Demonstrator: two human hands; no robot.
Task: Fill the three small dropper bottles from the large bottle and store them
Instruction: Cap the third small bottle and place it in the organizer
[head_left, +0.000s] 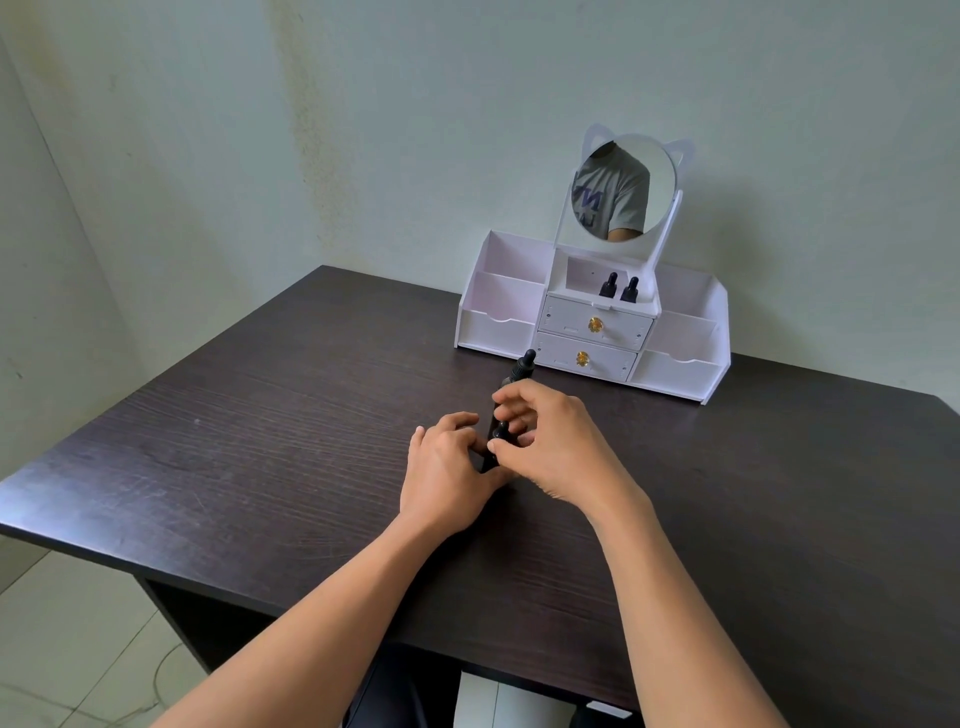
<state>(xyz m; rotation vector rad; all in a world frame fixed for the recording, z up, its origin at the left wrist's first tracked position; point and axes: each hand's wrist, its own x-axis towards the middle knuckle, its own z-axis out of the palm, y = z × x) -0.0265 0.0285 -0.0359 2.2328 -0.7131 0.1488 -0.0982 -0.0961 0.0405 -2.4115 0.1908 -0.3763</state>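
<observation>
Here the left hand (447, 470) grips the small dropper bottle (492, 453), right hand (557, 448) pinching its top (large bottle (522, 367) behind).

Light: we see soft, even daylight, bright and diffuse.
Sheen: a pale gleam on the table (156, 441), toward its left edge.
Shadows: deep under the table's front edge.
Focus: we find it sharp throughout.
Distortion: the table's edges splay outward — wide-angle.

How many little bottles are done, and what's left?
Two look done: one small bottle and its neighbour stand in the white organizer. The left hand and right hand hold the third bottle, near the large bottle. Not yet stored; fill level hidden.
</observation>
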